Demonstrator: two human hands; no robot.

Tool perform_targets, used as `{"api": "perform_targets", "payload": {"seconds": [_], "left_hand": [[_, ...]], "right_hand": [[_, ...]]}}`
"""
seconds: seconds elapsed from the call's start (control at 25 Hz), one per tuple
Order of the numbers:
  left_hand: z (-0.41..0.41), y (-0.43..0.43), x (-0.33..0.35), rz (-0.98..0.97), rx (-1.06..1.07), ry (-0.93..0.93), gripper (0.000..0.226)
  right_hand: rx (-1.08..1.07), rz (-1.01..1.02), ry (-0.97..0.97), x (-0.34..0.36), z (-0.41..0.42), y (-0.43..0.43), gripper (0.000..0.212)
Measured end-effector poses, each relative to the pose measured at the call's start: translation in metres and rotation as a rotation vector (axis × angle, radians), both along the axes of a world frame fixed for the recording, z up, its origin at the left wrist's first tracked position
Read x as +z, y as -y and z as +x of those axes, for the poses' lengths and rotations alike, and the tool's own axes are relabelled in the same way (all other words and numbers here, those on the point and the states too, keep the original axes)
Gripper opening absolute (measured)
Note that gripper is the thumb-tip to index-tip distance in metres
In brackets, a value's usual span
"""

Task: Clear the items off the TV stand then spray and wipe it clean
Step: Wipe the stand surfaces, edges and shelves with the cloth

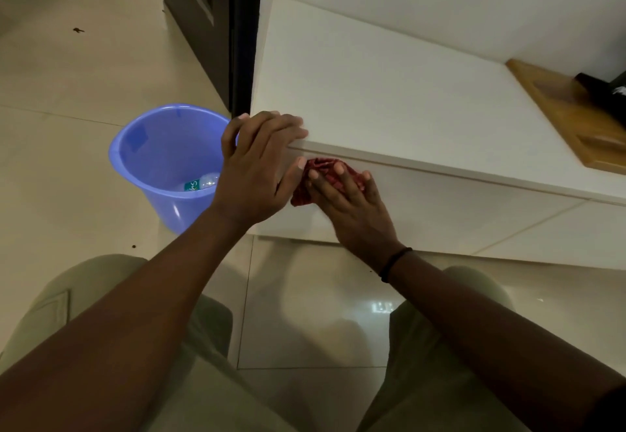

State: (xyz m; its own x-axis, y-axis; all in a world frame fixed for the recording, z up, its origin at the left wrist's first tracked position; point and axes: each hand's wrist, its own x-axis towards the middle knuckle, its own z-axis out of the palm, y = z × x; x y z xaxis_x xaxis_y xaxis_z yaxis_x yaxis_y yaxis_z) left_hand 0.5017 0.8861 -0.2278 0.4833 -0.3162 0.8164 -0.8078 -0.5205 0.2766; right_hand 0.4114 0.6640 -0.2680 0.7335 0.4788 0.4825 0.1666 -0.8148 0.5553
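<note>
Red cloth (325, 169) bunched under the right hand (355, 208), whose fingers are straight and press it to the white front face of the TV stand (389, 93), just below the lip of the top; left hand (257, 167) braces at the near corner, fingers curled over the edge, thumb on the front. A wooden board (559, 106) sits on the top at the right end; clearing looks unfinished there. Judgement: front-face wipe in hand. To do it well: palm flat, long overlapping strokes along the lip, cloth refolded to a fresh side. A bottle (200, 182), possibly the spray, lies in the blue bucket (152, 167) on the floor beside the stand.
</note>
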Motion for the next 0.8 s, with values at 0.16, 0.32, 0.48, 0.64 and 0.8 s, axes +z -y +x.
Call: {"api": "perform_targets", "payload": {"seconds": [0.16, 0.32, 0.48, 0.64, 0.8], "left_hand": [[-0.005, 0.013, -0.001, 0.073, -0.015, 0.097, 0.038], [-0.007, 0.023, 0.001, 0.115, -0.029, 0.131, 0.044], [-0.003, 0.019, 0.002, 0.092, -0.05, 0.143, 0.047], [0.0, 0.016, 0.002, 0.09, -0.107, 0.129, 0.052], [-0.003, 0.014, 0.005, 0.074, -0.127, 0.103, 0.053]], "right_hand": [[0.098, -0.206, -0.193, -0.042, 0.006, -0.024, 0.067], [0.057, -0.396, -0.311, -0.055, 0.001, -0.035, 0.09], [0.096, -0.236, -0.123, -0.013, -0.015, 0.008, 0.069], [-0.096, -0.051, 0.086, 0.042, -0.033, 0.055, 0.078], [-0.229, 0.4, 0.185, 0.026, -0.013, 0.0, 0.094]]}}
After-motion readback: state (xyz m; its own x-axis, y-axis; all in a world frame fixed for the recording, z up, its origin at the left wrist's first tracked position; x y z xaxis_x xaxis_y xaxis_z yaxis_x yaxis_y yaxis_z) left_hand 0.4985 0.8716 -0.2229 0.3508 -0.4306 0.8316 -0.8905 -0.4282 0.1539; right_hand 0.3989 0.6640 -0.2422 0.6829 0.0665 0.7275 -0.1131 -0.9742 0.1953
